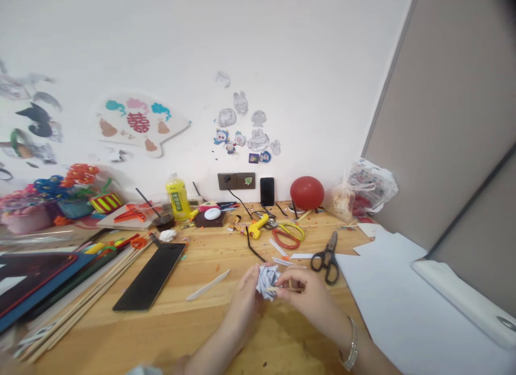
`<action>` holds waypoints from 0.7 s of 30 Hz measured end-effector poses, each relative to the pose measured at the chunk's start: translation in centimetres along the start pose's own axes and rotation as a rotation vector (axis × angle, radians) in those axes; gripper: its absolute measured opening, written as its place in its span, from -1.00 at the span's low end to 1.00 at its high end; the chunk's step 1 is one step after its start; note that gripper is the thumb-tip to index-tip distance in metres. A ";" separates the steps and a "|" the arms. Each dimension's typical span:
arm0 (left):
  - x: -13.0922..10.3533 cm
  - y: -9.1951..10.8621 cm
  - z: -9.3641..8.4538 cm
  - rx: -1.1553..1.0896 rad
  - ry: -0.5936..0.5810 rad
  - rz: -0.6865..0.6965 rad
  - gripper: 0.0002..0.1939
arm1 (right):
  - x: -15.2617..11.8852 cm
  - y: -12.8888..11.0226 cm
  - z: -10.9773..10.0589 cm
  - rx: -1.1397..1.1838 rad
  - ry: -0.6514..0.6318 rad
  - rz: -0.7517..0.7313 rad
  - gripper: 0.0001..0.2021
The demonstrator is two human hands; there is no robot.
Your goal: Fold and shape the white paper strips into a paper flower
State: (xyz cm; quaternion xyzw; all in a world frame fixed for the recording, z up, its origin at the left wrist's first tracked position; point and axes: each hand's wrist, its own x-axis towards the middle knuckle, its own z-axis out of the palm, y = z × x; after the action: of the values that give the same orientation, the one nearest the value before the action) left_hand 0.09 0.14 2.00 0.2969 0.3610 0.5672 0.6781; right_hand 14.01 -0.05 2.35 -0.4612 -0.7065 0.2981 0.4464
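A crumpled, pleated white-and-blue paper ball (pixel 264 277) is gripped in my left hand (pixel 245 293), whose fingers curl round its left side. My right hand (pixel 304 291) pinches a thin, pale wooden stick (pixel 273 289) against the right side of the paper. Whether the stick's tip goes into the folds I cannot tell. Black-handled scissors (pixel 331 267) lie just beyond my right hand. Several white paper strips (pixel 278 249) rest past the ball, and another paper strip (pixel 208 285) is left of my left hand.
Left on the wooden table (pixel 193 326) are a dark tablet (pixel 151 276) and long wooden sticks (pixel 91 291). A yellow glue gun (pixel 258 225), red-and-yellow scissors (pixel 287 238), a drink bottle (pixel 178 197) and a red balloon (pixel 307 192) stand farther back. White paper sheets (pixel 399 300) cover the right side.
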 end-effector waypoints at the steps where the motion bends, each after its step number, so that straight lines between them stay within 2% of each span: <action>1: 0.0 0.0 0.0 0.000 0.002 0.008 -0.72 | 0.0 0.0 0.0 0.006 0.001 -0.003 -0.94; 4: 0.2 -0.2 -0.2 0.009 0.007 0.022 -0.72 | -0.1 0.0 0.1 0.020 0.000 -0.025 -0.96; 10: 0.4 -0.5 -0.3 -0.012 -0.002 0.002 -0.68 | 0.0 0.2 0.1 -0.005 0.039 -0.106 -0.84; 21: 0.1 -0.3 0.0 -0.043 0.006 0.028 -0.71 | 0.1 -0.3 -0.1 -0.057 0.067 -0.147 -0.87</action>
State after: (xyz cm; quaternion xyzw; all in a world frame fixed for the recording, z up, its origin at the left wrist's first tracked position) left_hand 0.32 0.21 1.71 0.2855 0.3465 0.5852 0.6752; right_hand 13.91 -0.12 2.69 -0.4304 -0.7313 0.2288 0.4772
